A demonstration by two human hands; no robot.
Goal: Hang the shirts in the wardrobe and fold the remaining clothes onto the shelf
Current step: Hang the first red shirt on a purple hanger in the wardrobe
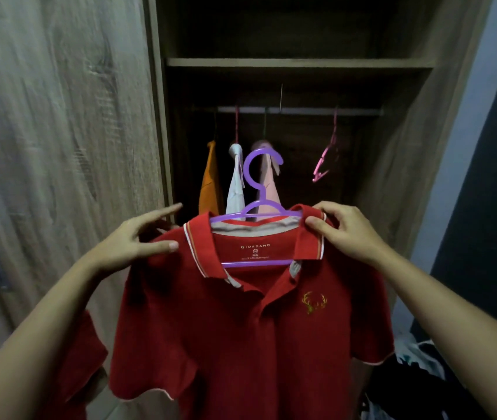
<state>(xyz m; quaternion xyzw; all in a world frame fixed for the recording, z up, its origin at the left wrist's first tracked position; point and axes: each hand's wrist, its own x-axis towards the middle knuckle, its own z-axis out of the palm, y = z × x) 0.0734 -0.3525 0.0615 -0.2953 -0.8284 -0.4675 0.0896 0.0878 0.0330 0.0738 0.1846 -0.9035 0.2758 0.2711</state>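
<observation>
A wood-grain wardrobe door [59, 131] stands to the left of the red polo shirt [241, 328], which hangs in front of the open wardrobe, held up at its shoulders by both hands. The left hand [138, 237] pinches the shirt's left shoulder, thumb pressed on the front of the fabric, while its index finger sticks out straight toward the wardrobe. A purple plastic hanger [259, 183] sits inside the shirt's collar, its hook rising above the neckline and its lower bar crossing just under the printed neck label. A gold antler emblem [314, 303] marks the chest to the right of the placket. Behind and above the shirt, a hanging rail [298, 110] spans the wardrobe under a wooden shelf [298, 62]. From the rail hang an orange garment [209, 180], a white shirt [236, 180] and a pale pink shirt [268, 180], and further right a bare pink hanger [327, 159]. The right hand [344, 231] grips the shirt's right shoulder by the collar, fingers curled over the top and thumb on the front. Below the right forearm, at the shirt's lower right, lies a dim pile of clothes [414, 368].
</observation>
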